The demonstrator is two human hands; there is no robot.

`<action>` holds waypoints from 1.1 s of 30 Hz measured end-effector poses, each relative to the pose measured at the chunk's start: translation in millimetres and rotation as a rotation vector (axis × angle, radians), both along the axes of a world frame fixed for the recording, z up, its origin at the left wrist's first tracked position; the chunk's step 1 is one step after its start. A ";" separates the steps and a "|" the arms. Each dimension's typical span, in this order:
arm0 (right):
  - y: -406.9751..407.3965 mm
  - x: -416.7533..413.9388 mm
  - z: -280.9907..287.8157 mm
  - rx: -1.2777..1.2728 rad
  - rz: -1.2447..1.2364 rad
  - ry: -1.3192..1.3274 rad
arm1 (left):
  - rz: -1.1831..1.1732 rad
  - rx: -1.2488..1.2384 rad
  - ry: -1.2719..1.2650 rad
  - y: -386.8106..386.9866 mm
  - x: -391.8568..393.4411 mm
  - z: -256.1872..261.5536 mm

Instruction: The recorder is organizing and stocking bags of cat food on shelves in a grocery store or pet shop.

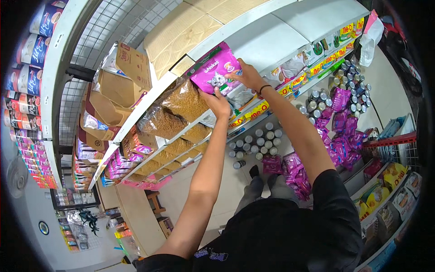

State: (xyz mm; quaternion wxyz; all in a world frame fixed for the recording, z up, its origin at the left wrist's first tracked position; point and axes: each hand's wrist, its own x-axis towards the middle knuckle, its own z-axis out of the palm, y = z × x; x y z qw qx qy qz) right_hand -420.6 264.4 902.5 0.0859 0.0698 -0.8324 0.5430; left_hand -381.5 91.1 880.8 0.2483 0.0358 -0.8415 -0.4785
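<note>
Both my hands hold a purple Whiskas cat food bag (214,69) at the edge of a white shelf (251,37). The front of the bag, with a cat's head printed on it, faces me. My left hand (217,103) grips its lower edge, thumb on the front. Across the right side lies my right hand (249,76), its thumb also on the front and its other fingers around the edge. Clear plastic bags of brown kibble (185,100) sit just below and left of the bag. Whether the bag's back touches the shelf is hidden.
Several cans (258,141) stand on the floor by the shelf, with purple pouches (340,146) heaped to their right. Yellow Me-O packs (294,83) line the lower shelves. Open cardboard boxes (115,88) fill the left shelf. A red-edged wire rack (390,141) is at right.
</note>
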 end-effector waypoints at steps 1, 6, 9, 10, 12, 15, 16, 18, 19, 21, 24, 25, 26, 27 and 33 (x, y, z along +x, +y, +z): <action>6.1 1.7 -6.3 0.004 -0.022 -0.002 | 0.047 -0.089 0.044 13.6 6.6 4.7; -3.1 7.9 -20.9 0.050 -0.153 0.067 | -0.015 -0.127 0.048 40.9 62.4 8.1; 1.5 30.3 -28.6 0.072 -0.230 0.057 | -0.189 -0.073 -0.035 46.9 105.2 4.0; -2.4 42.8 -27.0 0.037 -0.336 0.204 | -0.218 -0.046 -0.020 44.2 119.4 0.1; -12.0 76.9 -22.2 -0.001 -0.507 0.377 | -0.320 -0.037 -0.109 21.0 140.7 -17.5; -6.7 145.9 -59.0 -0.239 -0.647 0.229 | -0.481 -0.027 -0.248 0.4 168.2 -58.8; -5.5 173.0 -83.3 -0.233 -0.686 0.191 | -0.611 0.018 -0.377 -11.6 178.4 -78.5; -21.5 237.6 -137.7 -0.430 -0.580 -0.168 | -0.755 0.105 -0.665 -44.2 201.6 -117.6; -29.6 281.9 -171.8 -0.434 -0.634 -0.223 | -0.789 0.099 -0.734 -60.3 218.0 -134.7; -36.9 372.2 -244.4 -0.173 -0.527 -0.619 | -0.956 0.027 -0.902 -76.6 237.2 -172.8; -66.6 493.3 -309.2 -0.069 -0.557 -0.787 | -1.088 -0.031 -1.151 -146.8 260.1 -274.4; -83.6 510.4 -310.3 -0.033 -0.616 -0.763 | -1.105 -0.097 -1.208 -172.4 257.2 -291.4; -90.1 573.6 -346.6 -0.014 -0.953 -0.580 | -1.146 -0.049 -1.349 -138.4 272.2 -286.7; -92.9 591.1 -348.9 -0.211 -0.812 -0.913 | -1.066 -0.061 -1.486 -149.1 271.9 -276.7; -120.1 642.4 -356.3 -1.052 -1.210 -0.877 | -0.827 -0.031 -1.577 -178.6 269.3 -271.7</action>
